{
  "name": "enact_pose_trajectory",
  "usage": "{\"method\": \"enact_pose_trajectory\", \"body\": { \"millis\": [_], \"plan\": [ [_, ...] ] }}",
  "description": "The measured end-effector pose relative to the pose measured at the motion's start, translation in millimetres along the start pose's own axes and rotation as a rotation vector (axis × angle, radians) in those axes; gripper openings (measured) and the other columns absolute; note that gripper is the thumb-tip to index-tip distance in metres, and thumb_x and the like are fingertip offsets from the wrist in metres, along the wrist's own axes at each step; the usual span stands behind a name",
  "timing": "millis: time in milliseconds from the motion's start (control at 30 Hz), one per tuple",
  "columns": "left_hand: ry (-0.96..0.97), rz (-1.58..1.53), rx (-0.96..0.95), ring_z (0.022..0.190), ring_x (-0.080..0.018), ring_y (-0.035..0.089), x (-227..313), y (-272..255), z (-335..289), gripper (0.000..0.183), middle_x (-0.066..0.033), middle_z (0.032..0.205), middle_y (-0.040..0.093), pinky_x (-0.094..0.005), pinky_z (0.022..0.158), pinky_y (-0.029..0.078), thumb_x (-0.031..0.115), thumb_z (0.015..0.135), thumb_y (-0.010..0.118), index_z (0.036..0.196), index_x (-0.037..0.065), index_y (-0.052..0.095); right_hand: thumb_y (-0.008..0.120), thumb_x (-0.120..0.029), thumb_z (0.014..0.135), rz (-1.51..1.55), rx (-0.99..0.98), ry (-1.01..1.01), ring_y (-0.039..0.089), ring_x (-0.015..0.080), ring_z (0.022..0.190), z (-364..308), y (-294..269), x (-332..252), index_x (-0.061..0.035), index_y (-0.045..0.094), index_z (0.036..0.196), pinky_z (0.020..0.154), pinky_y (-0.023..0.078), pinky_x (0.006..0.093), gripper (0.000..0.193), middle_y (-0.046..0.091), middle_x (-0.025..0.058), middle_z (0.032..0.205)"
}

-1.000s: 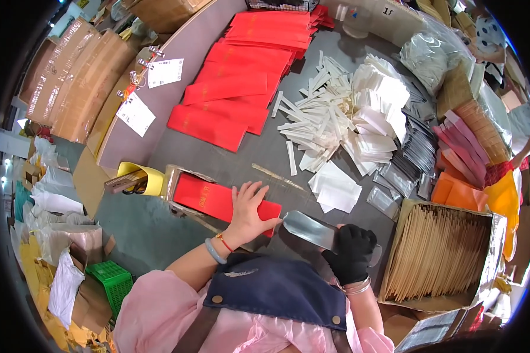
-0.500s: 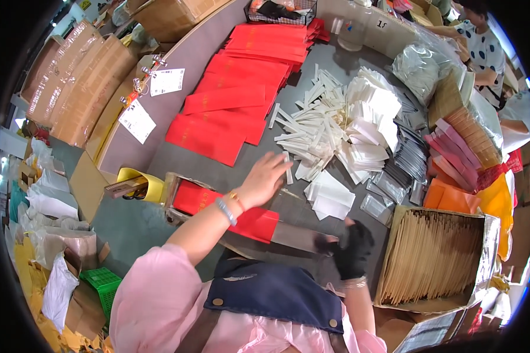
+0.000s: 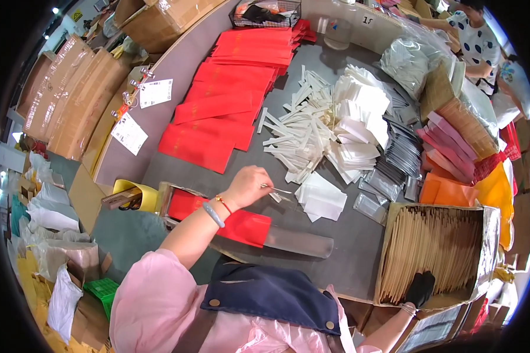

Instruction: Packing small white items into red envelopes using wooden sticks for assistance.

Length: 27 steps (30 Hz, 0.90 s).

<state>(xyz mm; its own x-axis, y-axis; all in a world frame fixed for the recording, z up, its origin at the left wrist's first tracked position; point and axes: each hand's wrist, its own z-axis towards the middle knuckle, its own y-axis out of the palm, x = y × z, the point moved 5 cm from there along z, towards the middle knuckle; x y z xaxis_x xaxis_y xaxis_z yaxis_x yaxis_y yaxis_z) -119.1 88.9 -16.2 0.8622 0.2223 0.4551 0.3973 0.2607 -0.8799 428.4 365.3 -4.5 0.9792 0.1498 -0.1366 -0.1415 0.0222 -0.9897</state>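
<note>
My left hand point(image 3: 248, 187) is closed in a pinch on a thin white strip point(image 3: 281, 190). It hovers above the grey table, near the small white paper sheets point(image 3: 322, 197). Below my left wrist lies a red packet point(image 3: 244, 227) with a clear plastic sleeve point(image 3: 300, 242) stretching out to its right. In a black glove, my right hand point(image 3: 420, 288) is at the near side of a cardboard box point(image 3: 488, 247) packed with thin wooden sticks point(image 3: 432, 247), touching the sticks. How its fingers are set cannot be made out.
Overlapping red packets point(image 3: 206, 115) cover the back left of the table. Heaped white strips point(image 3: 303, 132) and clear sleeves point(image 3: 400, 153) fill the middle and right. A yellow container point(image 3: 150, 197) with tools stands at the left edge. At the far right is another person point(image 3: 476, 41).
My right hand has moved right, from beside the clear sleeve to the box of sticks. My left hand has drawn slightly back and left, its fingers now closed on a strip.
</note>
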Motion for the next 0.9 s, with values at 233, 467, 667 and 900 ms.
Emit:
{"method": "enact_pose_trajectory", "body": {
  "millis": [233,467,667,900],
  "plan": [
    [0.071,-0.200,0.101,0.091,-0.0293,0.060,76,47,24,0.017,-0.0079,0.094,0.063,-0.0395,0.081,0.050,0.010,0.073,0.077,0.086,0.007,0.067,0.059,-0.017,0.091,-0.004,0.037,0.007,0.057,0.0389,0.117,3,10,-16,0.0057,0.061,0.122,0.103,0.045,0.0427,0.038,0.061,0.0235,0.126],
    [0.074,-0.067,0.049,0.088,-0.0301,0.059,85,62,31,0.018,-0.0090,0.091,0.062,-0.0417,0.077,0.049,0.012,0.074,0.076,0.085,0.006,0.062,0.052,-0.012,0.098,0.069,0.425,0.028,0.061,0.0333,0.111,-9,3,11,0.0060,0.058,0.122,0.099,0.046,0.0398,0.031,0.064,0.0207,0.118],
    [-0.152,-0.700,-0.237,0.071,-0.0313,0.062,94,24,8,0.018,-0.0117,0.070,0.062,-0.0471,0.067,0.048,0.014,0.073,0.075,0.087,0.006,0.066,0.055,-0.008,0.097,0.619,0.107,-0.251,0.055,0.0214,0.078,-37,-28,-104,0.0014,0.061,0.097,0.073,0.046,0.0335,0.011,0.056,0.0118,0.082],
    [0.046,-0.035,-0.134,0.098,-0.0257,0.056,103,19,-54,0.027,-0.0048,0.098,0.062,-0.0391,0.083,0.043,0.021,0.068,0.081,0.091,0.011,0.070,0.062,-0.010,0.090,0.587,-0.414,-0.742,0.061,0.0303,0.075,-89,1,-242,-0.0111,0.071,0.113,0.067,0.047,0.0371,0.025,0.058,0.0131,0.079]
  ]
}}
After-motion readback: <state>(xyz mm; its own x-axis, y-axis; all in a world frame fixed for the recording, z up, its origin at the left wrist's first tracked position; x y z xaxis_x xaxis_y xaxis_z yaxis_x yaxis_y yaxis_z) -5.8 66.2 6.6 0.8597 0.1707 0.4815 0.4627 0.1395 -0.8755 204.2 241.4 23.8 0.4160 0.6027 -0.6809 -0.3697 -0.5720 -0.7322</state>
